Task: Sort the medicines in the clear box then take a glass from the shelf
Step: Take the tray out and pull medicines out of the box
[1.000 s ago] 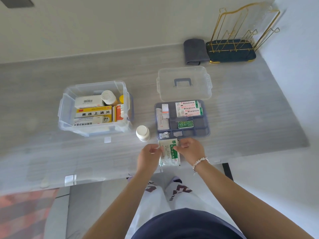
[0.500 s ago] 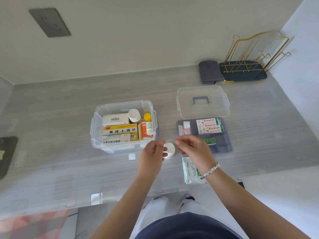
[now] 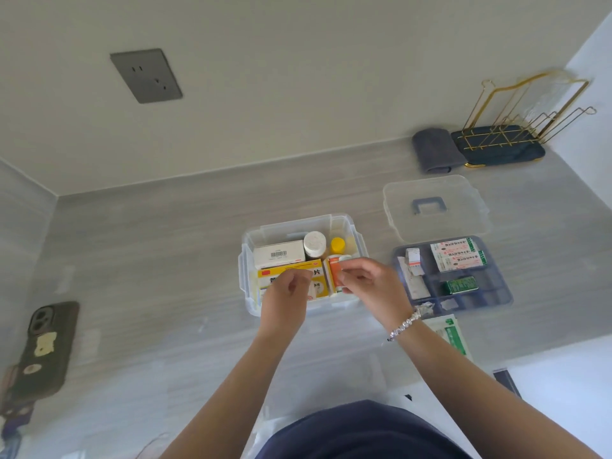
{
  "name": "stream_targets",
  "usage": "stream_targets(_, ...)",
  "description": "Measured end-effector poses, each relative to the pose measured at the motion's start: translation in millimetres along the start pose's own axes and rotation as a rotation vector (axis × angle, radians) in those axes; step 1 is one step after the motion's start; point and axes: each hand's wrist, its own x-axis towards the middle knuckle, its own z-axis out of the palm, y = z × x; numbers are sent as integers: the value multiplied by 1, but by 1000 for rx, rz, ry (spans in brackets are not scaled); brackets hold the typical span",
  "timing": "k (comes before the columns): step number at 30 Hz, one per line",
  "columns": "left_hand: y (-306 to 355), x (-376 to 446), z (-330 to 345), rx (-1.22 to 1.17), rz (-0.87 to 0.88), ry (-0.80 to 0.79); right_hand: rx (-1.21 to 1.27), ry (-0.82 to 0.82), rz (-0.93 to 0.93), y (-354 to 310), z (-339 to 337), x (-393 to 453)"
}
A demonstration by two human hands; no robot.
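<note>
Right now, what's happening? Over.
Both hands, left and right, over clear box. What the curled fingers hold: unclear. Medicines half sorted. Nothing blocking.

I count one clear box (image 3: pixel 299 233) holding two cartons, a white-capped bottle (image 3: pixel 314 244), a yellow-capped one (image 3: pixel 338 245) and an orange one (image 3: pixel 335 273). Right of that box sit one lid (image 3: pixel 433 207) and one blue tray (image 3: pixel 453 276); far left, one phone (image 3: pixel 46 349). Two hands (image 3: pixel 284 293) work over it.
</note>
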Motion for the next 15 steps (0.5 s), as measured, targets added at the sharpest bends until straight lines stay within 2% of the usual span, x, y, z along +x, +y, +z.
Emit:
stream_targets(2, -3, 15, -11, 98, 1, -41, -122, -27, -22, 1, 10, 7)
stream_targets(7, -5, 49, -24, 268, -100, -257, -418, -136, 19, 4, 24, 25)
stream_targets(11, -8, 68, -25, 384, -96, -430, -561, -265, 101, 3, 31, 40)
stream_targets(15, -9, 77, -26, 407, -123, -505, -666, -409, 195, 2, 40, 51)
